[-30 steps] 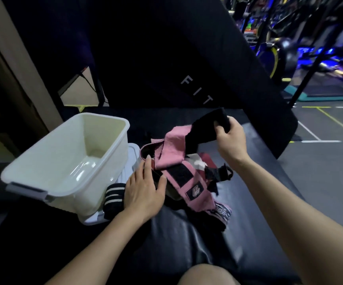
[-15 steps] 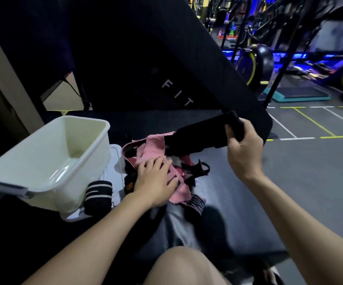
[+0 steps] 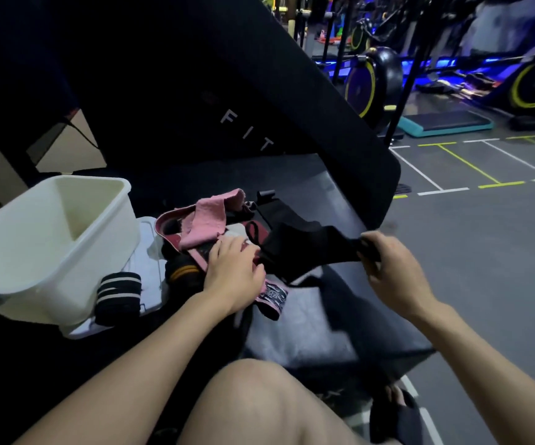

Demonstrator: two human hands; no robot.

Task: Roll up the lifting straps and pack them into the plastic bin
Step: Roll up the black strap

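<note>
One end of a black strap (image 3: pixel 311 248) is pinched in the right hand (image 3: pixel 391 271), the fingers curled round it, and the strap is drawn out between that grip and the heap of straps (image 3: pixel 215 239) to its left. The heap — pink and black pieces tangled together — is pressed down by the left hand (image 3: pixel 234 271), whose fingers lie fairly straight on top of it; nothing is seen clamped in them. Just beyond that hand a pink strap (image 3: pixel 208 220) is folded over the pile. To the left of the left wrist a rolled black strap with pale stripes (image 3: pixel 118 297) is stood against the white plastic bin (image 3: pixel 28 252), which is tilted and set on a white lid (image 3: pixel 150 232). Everything is laid on a black padded bench (image 3: pixel 308 332) — a bare knee (image 3: pixel 259 406) is seen below the hands.
</note>
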